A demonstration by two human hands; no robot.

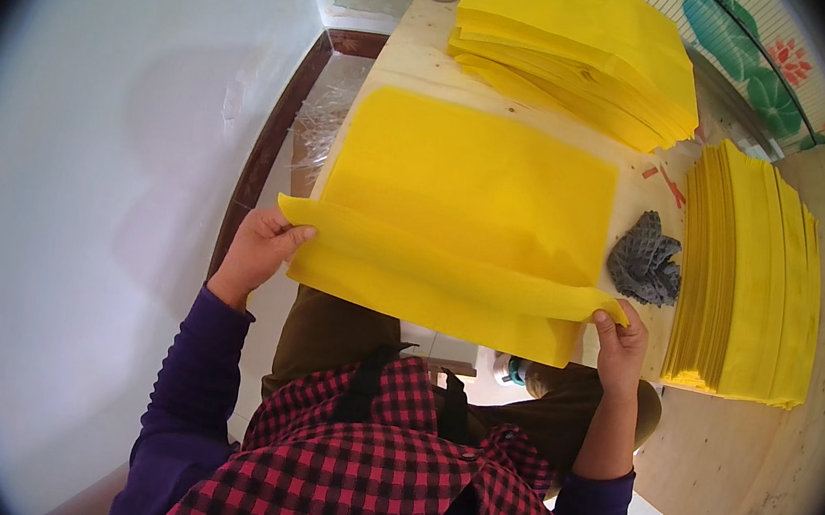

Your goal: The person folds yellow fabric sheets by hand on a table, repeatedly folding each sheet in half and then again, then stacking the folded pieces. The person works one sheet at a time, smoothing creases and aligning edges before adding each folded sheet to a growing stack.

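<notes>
Stretched between my two hands is the folded edge of a yellow fabric-like sheet (431, 268). My left hand (263, 247) pinches its left corner between thumb and fingers. At the opposite corner, my right hand (621, 342) grips the edge, thumb on top. Below and beyond the raised strip, a flat yellow sheet (483, 164) lies on the wooden table; whether it is the same piece or another one, I cannot tell. Its near edge hangs a little over my lap.
A tall pile of yellow sheets (576, 43) sits at the far side of the table (408, 56). To the right stands a row of folded yellow pieces (747, 278). Between lie a crumpled dark grey cloth (645, 260) and red scraps (673, 187). A white wall (129, 178) bounds the left.
</notes>
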